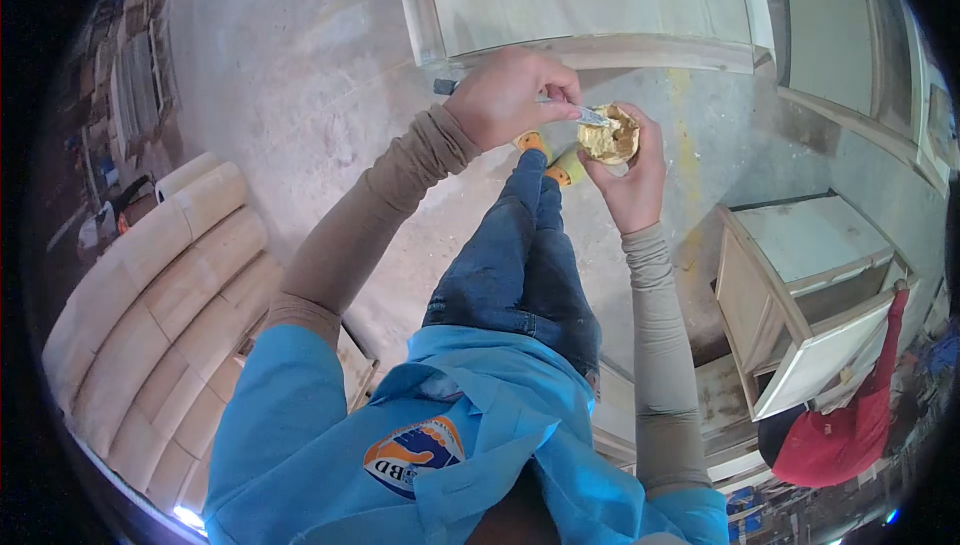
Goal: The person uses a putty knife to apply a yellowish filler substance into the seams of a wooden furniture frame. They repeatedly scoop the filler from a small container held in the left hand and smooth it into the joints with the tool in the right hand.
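Left hand: thumb and fingertips pinching one slim tool, pale blade toward the right, dark handle end jutting out behind the wrist side. Right hand: fingers curled round one small yellow cup, thumb on the near side. Blade tip at the cup's mouth, over pale paste inside; actual contact cannot be told. Cup sits ahead of the body, right of the left hand.

Edges: nearest is the lower rail of a pale wooden cabinet, just beyond the hands; the left hand overlaps it in view, height between them unclear. Bare concrete floor opens wide to the left. A narrower strip, crossed by one faded yellow line, runs on the right as far as a smaller cabinet, its pale front panel swung outward.

Counts: two hands, one tool, one cup. Two yellow-and-orange shoes below, close together. Third cabinet at upper right. Curved pale wooden panels stacked at left, several, exact number unclear. One other person, red top, lower right, sleeve reaching to the swung panel's edge.
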Motion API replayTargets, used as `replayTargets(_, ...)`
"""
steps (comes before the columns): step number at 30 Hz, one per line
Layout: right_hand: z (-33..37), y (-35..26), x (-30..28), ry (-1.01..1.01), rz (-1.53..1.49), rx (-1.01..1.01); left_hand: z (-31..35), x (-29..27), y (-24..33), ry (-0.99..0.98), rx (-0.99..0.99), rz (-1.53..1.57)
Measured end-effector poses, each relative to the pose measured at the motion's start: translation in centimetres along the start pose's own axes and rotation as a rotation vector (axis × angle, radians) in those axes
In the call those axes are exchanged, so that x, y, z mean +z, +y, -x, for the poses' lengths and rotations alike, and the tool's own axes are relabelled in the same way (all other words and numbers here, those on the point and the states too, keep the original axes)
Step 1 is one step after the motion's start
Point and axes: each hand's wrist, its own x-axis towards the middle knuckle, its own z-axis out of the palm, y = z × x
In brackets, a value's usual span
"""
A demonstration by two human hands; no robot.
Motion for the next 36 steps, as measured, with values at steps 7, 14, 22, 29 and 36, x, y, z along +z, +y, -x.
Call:
replayTargets(7,-0.8,-0.5,1.0,-0.059,-0.186,0.076,2.6,-0.6,-2.3,0.069,-0.114,0.253)
replayTargets(14,-4.0,-0.4,0.8,-0.09,-0.1,-0.044,4.2,-2.4,-3.4,0.118,-0.172,0.226)
replayTargets(22,-12.2,-2.2,0.4,-0.072,-0.11,-0.17,5.0,-2.7,-4.3,0.349,-0.258,0.392)
replayTargets(29,-25.5,1.5,-0.2,-0.133,0.25,-0.294,1.8,-1.2,-7.0,0.553,0.082,-0.111)
replayTargets(36,-26.1,1.4,-2.7,-0.085,0.738,-0.514,0.4,0.1,-7.3,0.599,0.129,-0.269)
